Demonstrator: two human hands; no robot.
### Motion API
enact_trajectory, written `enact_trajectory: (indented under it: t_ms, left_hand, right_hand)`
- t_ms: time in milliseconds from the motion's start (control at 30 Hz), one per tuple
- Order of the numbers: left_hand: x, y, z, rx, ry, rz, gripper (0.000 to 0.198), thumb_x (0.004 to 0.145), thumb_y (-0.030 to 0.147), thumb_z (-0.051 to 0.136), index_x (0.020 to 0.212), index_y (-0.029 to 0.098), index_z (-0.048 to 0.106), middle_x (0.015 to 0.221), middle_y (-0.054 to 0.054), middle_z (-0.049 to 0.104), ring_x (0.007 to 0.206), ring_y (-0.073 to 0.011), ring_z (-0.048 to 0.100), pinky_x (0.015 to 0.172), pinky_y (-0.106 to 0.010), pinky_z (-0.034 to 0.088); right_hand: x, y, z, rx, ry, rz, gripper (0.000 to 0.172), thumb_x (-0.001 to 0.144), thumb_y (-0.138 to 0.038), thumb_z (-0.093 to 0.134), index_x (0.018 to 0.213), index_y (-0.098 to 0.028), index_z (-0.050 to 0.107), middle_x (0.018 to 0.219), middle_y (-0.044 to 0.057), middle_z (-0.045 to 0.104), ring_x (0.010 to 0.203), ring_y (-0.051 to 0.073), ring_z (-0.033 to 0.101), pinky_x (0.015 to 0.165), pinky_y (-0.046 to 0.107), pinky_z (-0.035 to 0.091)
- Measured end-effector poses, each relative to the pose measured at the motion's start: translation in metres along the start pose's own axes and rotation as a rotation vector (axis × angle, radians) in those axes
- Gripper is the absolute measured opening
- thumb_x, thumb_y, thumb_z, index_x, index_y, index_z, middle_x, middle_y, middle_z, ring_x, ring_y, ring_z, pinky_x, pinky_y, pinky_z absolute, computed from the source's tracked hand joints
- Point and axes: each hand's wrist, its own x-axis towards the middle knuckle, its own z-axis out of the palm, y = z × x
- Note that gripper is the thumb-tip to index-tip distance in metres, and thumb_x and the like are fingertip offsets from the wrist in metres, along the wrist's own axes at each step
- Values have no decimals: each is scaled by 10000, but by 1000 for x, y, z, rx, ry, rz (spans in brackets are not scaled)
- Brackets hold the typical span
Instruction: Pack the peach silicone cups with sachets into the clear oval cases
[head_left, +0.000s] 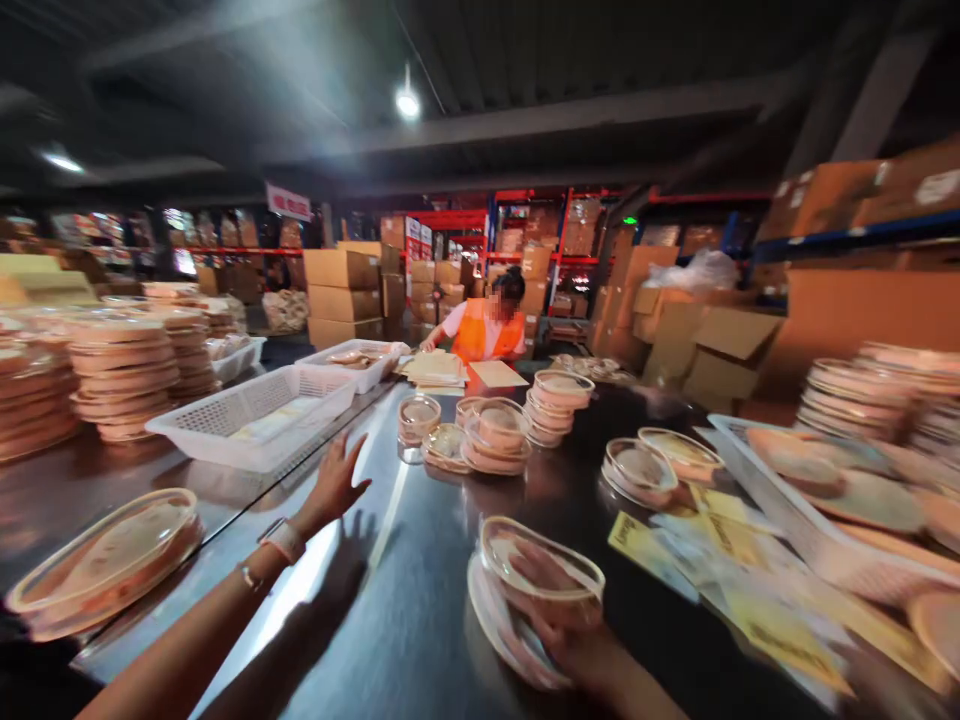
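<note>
My left hand (339, 480) is raised over the metal table with its fingers spread, and nothing is in it. A white plastic basket (259, 455) with pale packets inside stands just beyond it. At the front, my right hand (577, 640) is closed on a round, clear-topped pack (501, 550) with a pale rim. My fingers show blurred through the clear top. A second similar round pack (499, 625) lies beneath or against it; whether I grip that one too is unclear. Short stacks of similar packs (495, 440) sit farther back.
Tall stacks of packs (124, 375) stand left, with a single pack (112, 550) in front. At right are yellow-labelled packets (735, 560) and a loaded white basket (780, 500). A person in an orange vest (480, 330) works across the table, near paper sheets (439, 370).
</note>
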Motion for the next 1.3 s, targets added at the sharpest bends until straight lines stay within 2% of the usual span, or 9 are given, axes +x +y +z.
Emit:
enact_trajectory:
  t_ms: [167, 300, 400, 533, 667, 800, 900, 1100, 1300]
  left_hand:
    - [-44, 106, 27, -523, -419, 591, 1140, 596, 480, 919, 1562, 265, 353, 1657, -138, 305, 1501, -363, 337, 1211, -509, 357]
    - [-52, 145, 36, -1142, -542, 410, 914, 745, 645, 755, 1501, 226, 457, 1519, -153, 524, 1356, -336, 544, 1128, -492, 467]
    - [-48, 142, 46, -1219, -485, 223, 799, 768, 648, 728, 1410, 201, 564, 1442, -149, 602, 1286, -351, 597, 1090, -497, 502]
    - [-52, 128, 60, -1082, -315, 279, 687, 783, 585, 749, 1358, 233, 615, 1423, -142, 617, 1305, -342, 581, 1134, -521, 450]
    - [-65, 124, 77, -945, -61, 449, 632, 792, 517, 774, 1350, 278, 599, 1392, -143, 611, 1300, -316, 588, 1086, -481, 502]
    - [-71, 125, 91, -835, 132, 601, 404, 894, 341, 688, 1286, 303, 594, 1338, -136, 602, 1222, -272, 639, 973, -425, 577]
    - [-71, 127, 89, -710, 166, 665, 311, 920, 249, 620, 1228, 297, 609, 1333, -130, 593, 1193, -267, 647, 936, -413, 591]
    - [-79, 135, 76, -615, 185, 824, 340, 890, 162, 630, 1187, 328, 615, 1418, -91, 537, 1199, -253, 631, 918, -382, 588]
    - [-86, 135, 85, -626, 39, 750, 399, 858, 174, 664, 1217, 343, 621, 1427, -91, 539, 1229, -283, 620, 965, -415, 577]
  right_hand:
    - [8, -31, -3, 711, 14, 310, 593, 724, -658, 759, 1115, -212, 764, 1134, 124, 763, 1109, 373, 699, 998, 505, 548]
    - [15, -38, -12, 842, 21, 342, 559, 804, -671, 668, 1105, -207, 750, 1179, 120, 742, 1148, 335, 676, 975, 488, 545]
    - [11, -37, -22, 889, -55, 368, 619, 807, -622, 714, 1304, -261, 643, 1365, 101, 650, 1213, 291, 644, 1013, 459, 520]
    - [10, -38, -28, 866, -249, 429, 791, 744, -614, 781, 1412, -261, 547, 1370, 119, 652, 1187, 295, 666, 1005, 479, 531]
    - [11, -40, -29, 474, -16, 334, 751, 599, -552, 871, 1236, -195, 695, 1248, 142, 724, 1153, 356, 679, 1028, 511, 519]
    - [5, -39, -30, 24, 16, 94, 482, 736, -475, 796, 1143, -219, 761, 1176, 119, 756, 1094, 341, 714, 998, 466, 552]
    - [-3, -36, -27, -205, -18, -57, 461, 787, -484, 762, 1157, -209, 768, 1206, 140, 737, 1065, 344, 728, 969, 450, 575]
    - [-12, -41, -23, -345, -97, -196, 769, 735, -616, 757, 1357, -175, 658, 1346, 172, 656, 1124, 381, 694, 1057, 498, 516]
    - [-14, -46, -9, -450, -60, -175, 478, 847, -444, 697, 1239, -175, 738, 1223, 163, 728, 1055, 348, 727, 964, 457, 585]
